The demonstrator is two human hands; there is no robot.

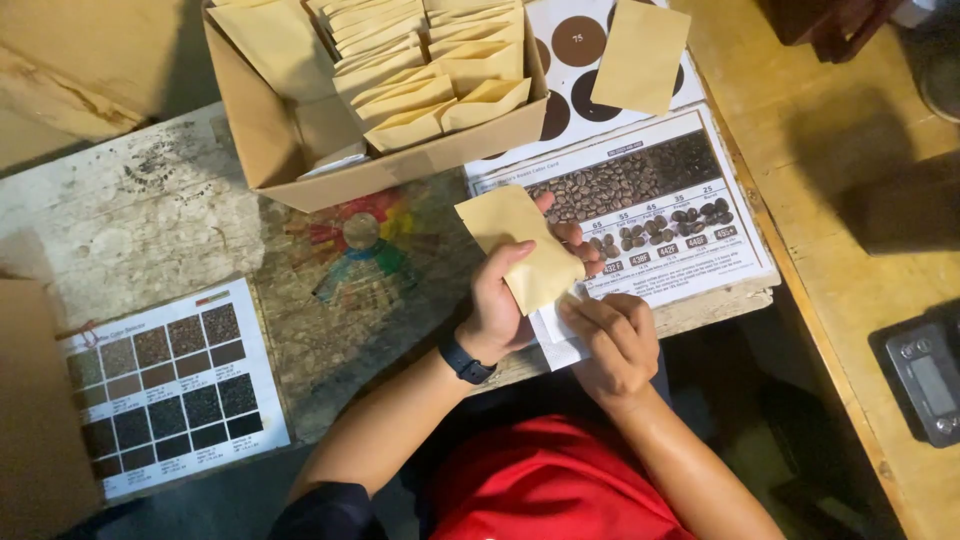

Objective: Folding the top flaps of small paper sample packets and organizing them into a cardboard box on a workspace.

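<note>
Table (150, 215): worn and pale, carrying everything else; a wooden bench runs along its right side.
Cardboard box (290, 150): the landmark, at the top of the table, open, packed with rows of tan paper pouches standing on edge.
Bean chart (650, 215): a printed sheet with bean photos, just right of the box and below it.
Swatch chart (170, 385): a grid of brown squares, well below and left of the box.
Loose pouch (640, 55): lies flat, right of the box, on a sheet of brown circles.
Scale (928, 378): small, far right of the box, on the bench.
Left hand (500, 305): below the box, fingers closed round a tan pouch (520, 245), thumb across its front.
Right hand (612, 345): just right of the left hand, fingers curled, fingertips at the pouch's lower edge; what they pinch I cannot tell.
Progress: judging by the full box, many pouches look handled; this one is in hand, outside the box.
</note>
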